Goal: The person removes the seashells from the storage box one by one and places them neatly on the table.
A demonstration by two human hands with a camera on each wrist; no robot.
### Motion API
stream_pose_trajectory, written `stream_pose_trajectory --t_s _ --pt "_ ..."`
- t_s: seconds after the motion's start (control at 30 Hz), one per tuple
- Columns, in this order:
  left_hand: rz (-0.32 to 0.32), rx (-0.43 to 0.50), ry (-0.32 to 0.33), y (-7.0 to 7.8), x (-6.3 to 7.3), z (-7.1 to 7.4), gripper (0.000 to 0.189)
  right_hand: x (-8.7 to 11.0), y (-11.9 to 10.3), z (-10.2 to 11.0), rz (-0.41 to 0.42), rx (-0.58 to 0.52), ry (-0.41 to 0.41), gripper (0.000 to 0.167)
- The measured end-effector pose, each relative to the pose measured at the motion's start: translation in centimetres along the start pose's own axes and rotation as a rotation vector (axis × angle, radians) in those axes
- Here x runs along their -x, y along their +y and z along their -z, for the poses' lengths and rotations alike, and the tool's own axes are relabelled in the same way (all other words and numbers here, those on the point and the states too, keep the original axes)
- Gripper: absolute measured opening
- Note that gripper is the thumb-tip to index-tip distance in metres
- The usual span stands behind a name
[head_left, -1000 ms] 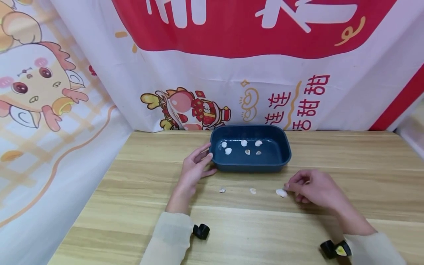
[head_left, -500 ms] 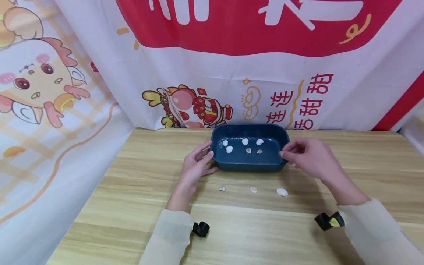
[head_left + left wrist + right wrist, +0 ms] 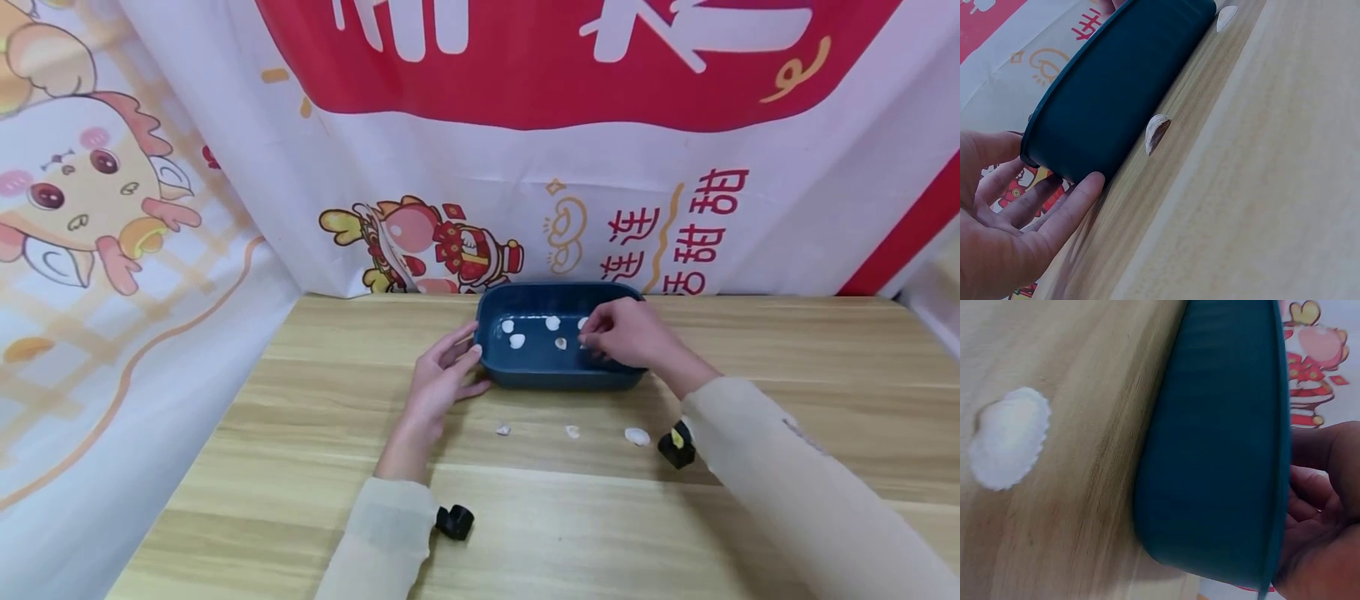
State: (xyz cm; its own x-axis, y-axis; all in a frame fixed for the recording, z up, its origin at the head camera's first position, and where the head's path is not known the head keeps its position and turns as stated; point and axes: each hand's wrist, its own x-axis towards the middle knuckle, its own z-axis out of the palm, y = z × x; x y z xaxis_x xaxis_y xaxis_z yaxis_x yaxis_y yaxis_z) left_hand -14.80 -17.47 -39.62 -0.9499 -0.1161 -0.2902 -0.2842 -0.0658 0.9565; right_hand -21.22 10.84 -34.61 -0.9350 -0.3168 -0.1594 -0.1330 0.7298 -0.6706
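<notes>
A dark blue rectangular basin (image 3: 558, 380) stands at the table's back edge, with several small white and brownish seashells (image 3: 517, 341) spread over its floor. My left hand (image 3: 442, 379) holds the basin's left end, its fingers spread from the rim down to the base. My right hand (image 3: 626, 331) reaches over the right side into the basin, thumb and fingertips together right at a small shell on the right, partly covering it and the white one behind; I cannot tell whether a shell is pinched. In the right wrist view the basin wall (image 3: 1216, 444) hides these fingertips.
Three shells lie in a row in front of the basin: a small one (image 3: 503, 430) at left, a pale one (image 3: 572, 432) in the middle and a larger white scallop-like shell (image 3: 637, 437) at right. A printed cloth (image 3: 450, 150) hangs directly behind the wooden table (image 3: 525, 525).
My right hand has left the white shell on the table, risen over the basin's right rim and moved left into the basin. My left hand and the basin have stayed put.
</notes>
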Motion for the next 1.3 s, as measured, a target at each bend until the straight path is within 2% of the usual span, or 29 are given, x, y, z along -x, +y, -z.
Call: stream_pose_trajectory --t_s 0.13,0.33,0.5,0.8,1.3 --pt "0.003 -0.001 -0.004 -0.3 0.0 -0.1 0.039 -1.2 0.3 -0.5 -0.081 -0.017 -0.042 0.016" --pt "-0.038 0.024 -0.004 -0.3 -0.2 -0.1 0.039 -2.3 0.0 -0.7 -0.188 -0.043 -0.010 0.016" --pt "-0.030 0.026 0.004 -0.2 -0.1 0.0 0.038 -3.0 -0.1 -0.9 -0.245 -0.043 -0.012 0.016" --pt "-0.023 0.017 -0.001 -0.3 -0.2 -0.2 0.039 -3.4 0.6 -1.2 -0.251 0.013 -0.043 0.019" --pt "-0.024 0.020 -0.007 -0.1 0.0 -0.2 0.039 -3.5 0.7 -1.5 -0.241 0.056 0.008 0.021"
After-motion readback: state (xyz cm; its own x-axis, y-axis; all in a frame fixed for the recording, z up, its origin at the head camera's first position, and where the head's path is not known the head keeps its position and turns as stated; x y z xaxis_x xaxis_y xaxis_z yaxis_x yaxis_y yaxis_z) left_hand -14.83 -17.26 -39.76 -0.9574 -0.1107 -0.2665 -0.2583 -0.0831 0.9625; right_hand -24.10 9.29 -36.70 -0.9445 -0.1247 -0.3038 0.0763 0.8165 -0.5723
